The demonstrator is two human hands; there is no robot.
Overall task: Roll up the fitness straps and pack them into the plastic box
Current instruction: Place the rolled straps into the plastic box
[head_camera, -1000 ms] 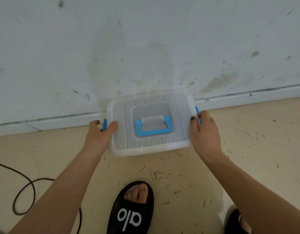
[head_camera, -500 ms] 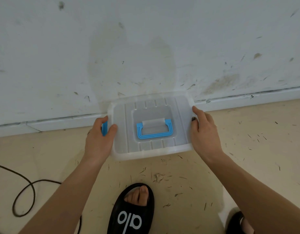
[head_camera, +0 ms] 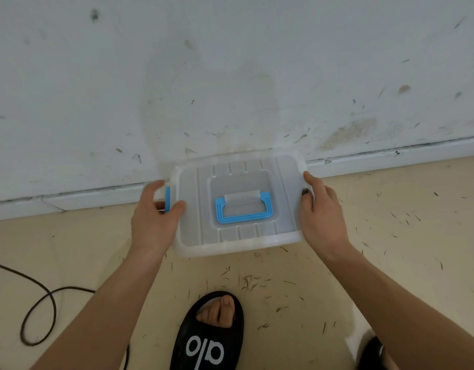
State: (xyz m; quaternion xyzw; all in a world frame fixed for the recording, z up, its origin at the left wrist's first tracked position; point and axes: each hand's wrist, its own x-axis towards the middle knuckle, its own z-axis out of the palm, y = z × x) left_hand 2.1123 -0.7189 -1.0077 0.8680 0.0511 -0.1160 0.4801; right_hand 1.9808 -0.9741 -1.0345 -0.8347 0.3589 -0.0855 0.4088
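Observation:
A translucent plastic box (head_camera: 193,228) with its lid on and a blue carry handle (head_camera: 243,209) sits on the floor against the white wall. My left hand (head_camera: 153,220) grips its left side, thumb on the lid, fingers over the blue left latch (head_camera: 167,198). My right hand (head_camera: 322,217) clasps the right side and covers the latch there. No fitness straps are visible; the cloudy lid hides what is inside the box.
A white wall (head_camera: 230,76) and baseboard stand right behind the box. A dark cable (head_camera: 38,313) loops on the beige floor at the lower left. My foot in a black slipper (head_camera: 209,335) is below the box; a second slipper (head_camera: 374,353) shows at the lower right.
My left hand has closed over the blue left latch and my right hand has slid forward over the right latch. The box stays in place.

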